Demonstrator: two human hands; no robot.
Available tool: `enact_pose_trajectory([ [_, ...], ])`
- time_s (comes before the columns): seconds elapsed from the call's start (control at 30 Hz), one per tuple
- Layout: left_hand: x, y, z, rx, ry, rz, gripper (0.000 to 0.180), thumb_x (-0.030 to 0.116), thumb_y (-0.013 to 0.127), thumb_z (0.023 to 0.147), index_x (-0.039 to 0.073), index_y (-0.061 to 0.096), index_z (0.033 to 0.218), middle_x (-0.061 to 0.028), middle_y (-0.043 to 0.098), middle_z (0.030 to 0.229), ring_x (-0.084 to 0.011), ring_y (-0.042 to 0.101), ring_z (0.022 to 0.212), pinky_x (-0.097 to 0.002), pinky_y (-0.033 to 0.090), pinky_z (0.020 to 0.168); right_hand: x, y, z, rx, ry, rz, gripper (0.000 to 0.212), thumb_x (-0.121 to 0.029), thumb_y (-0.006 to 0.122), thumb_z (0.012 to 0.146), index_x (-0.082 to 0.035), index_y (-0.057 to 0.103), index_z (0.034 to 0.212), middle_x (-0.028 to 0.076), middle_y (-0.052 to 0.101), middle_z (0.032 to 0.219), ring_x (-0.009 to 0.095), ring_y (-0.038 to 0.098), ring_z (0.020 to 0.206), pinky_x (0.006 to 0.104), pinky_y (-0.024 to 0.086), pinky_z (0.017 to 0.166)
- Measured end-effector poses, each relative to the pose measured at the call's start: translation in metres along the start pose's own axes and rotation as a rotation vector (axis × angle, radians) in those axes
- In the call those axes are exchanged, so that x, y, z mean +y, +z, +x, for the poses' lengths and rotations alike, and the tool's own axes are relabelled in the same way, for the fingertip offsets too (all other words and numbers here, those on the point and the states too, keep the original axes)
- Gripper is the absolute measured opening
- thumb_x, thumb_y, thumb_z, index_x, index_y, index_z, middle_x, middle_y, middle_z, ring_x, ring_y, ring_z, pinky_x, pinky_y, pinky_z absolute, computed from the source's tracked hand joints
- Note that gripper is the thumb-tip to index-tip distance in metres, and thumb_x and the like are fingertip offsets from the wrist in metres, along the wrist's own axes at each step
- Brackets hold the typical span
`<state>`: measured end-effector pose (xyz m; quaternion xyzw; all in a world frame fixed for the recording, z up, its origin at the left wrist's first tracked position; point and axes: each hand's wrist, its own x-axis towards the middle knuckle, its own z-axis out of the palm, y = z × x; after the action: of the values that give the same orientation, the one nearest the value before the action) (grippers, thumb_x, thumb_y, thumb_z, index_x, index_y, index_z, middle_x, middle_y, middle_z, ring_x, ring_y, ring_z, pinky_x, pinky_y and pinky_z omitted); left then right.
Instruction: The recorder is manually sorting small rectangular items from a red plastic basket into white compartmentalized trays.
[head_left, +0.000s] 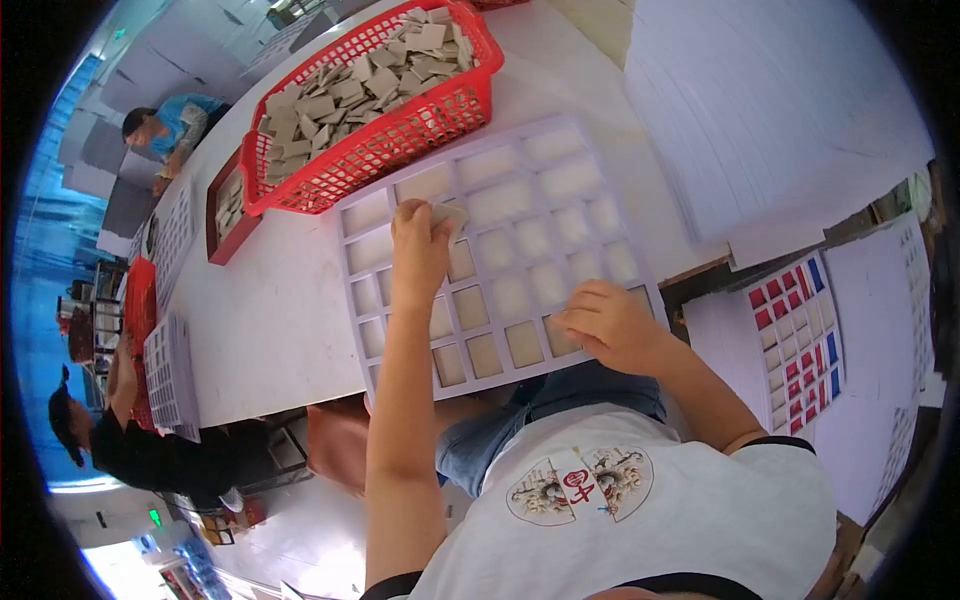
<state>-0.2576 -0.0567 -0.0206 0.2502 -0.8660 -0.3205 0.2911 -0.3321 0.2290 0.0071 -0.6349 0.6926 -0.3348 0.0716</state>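
A white tray (500, 375) divided into many square and oblong cells lies in front of me on the table. My left hand (421, 250) is over its left middle part, closed on a thin, pale square piece (450, 219) between thumb and fingers. Some cells near it have a grey-beige bottom, while others look whiter. My right hand (612, 325) rests at the tray's near right corner. Its fingers are loosely bent and slightly apart over the cells, with no piece visible in them. Part of those cells is hidden under it.
Beyond the tray stands a red plastic basket (375, 160) heaped with grey-beige square pieces. A smaller red box (226, 222) with pieces sits left of it. White sheets (780, 110) are stacked at right. Two people work at left, near stacked trays (170, 375).
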Motion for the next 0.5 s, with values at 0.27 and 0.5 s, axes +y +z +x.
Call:
enact_pose_trajectory([
  [0.27, 0.01, 0.0, -0.007, -0.056, 0.158, 0.181, 0.035, 0.002, 0.067, 0.079, 0.001, 0.057, 0.112, -0.0206, 0.054, 0.114, -0.0413, 0.053, 0.103, -0.0459, 0.046, 0.09, 0.033, -0.032, 0.001, 0.312, 0.237, -0.287, 0.045, -0.019, 0.067, 0.083, -0.001, 0.057, 0.123, 0.021, 0.05, 0.131, 0.039, 0.043, 0.125, 0.0458, 0.034, 0.106],
  [0.5, -0.063, -0.041, -0.017, 0.249, 0.034, -0.094, 0.046, -0.003, 0.071, 0.077, 0.002, 0.054, 0.12, -0.0134, 0.055, 0.121, -0.0251, 0.056, 0.105, -0.0336, 0.049, 0.088, 0.088, -0.017, -0.008, 0.134, 0.583, 0.019, 0.08, -0.039, 0.06, 0.091, 0.004, 0.022, 0.148, 0.033, 0.045, 0.135, 0.043, 0.041, 0.13, 0.046, 0.032, 0.109],
])
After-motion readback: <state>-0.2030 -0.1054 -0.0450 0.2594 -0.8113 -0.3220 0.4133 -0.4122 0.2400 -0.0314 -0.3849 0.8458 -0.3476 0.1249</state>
